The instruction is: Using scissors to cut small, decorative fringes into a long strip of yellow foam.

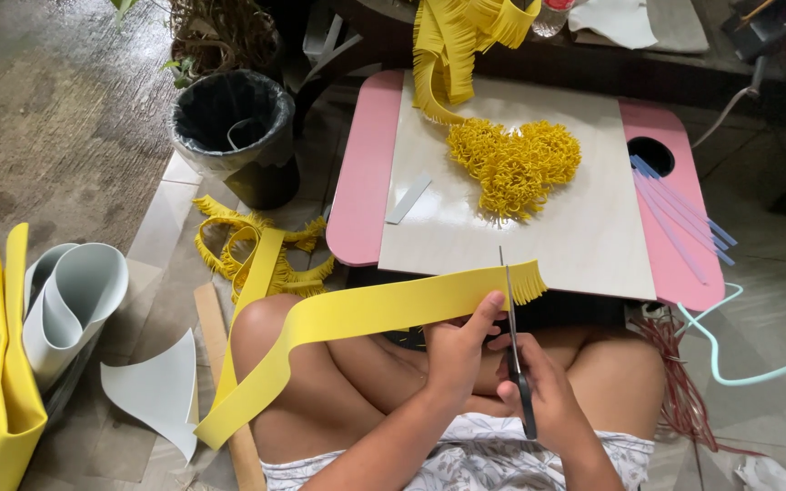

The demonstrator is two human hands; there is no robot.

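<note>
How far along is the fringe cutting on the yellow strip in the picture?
Done: a short fringed end on the yellow strip. In hand: the left hand holds the strip while the right hand works the scissors. Left: the long uncut stretch trailing left.

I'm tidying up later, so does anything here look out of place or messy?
Yes: fringed yellow strips lie tangled on the floor beside the black bin, and a white scrap lies loose nearby. The board itself looks orderly.
</note>
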